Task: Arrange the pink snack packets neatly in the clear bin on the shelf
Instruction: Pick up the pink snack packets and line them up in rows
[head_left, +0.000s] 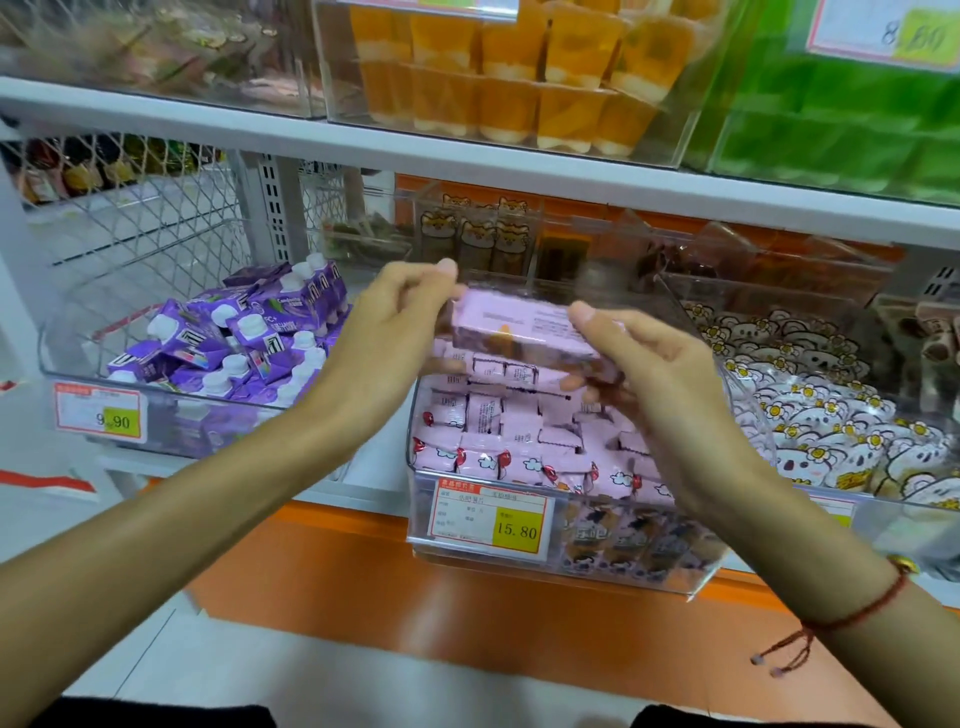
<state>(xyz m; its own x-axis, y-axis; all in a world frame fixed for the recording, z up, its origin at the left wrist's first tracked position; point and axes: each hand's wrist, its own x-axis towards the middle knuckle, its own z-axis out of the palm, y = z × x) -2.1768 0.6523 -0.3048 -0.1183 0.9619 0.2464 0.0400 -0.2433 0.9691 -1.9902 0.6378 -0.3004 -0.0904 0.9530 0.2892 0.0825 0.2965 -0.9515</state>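
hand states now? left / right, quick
Left hand: closed, gripping the left end of a stack of pink snack packets.
Right hand: closed, gripping the right end of the same stack.

The pink packets (519, 338) held above the clear bin (696, 582) are motion-blurred — their print cannot be read. The right hand (660, 384) hides the bin's right-hand packets. Small text on the bin's price label (488, 519) is illegible. Above the bin, the orange cups (519, 78) are cut off by the top edge.
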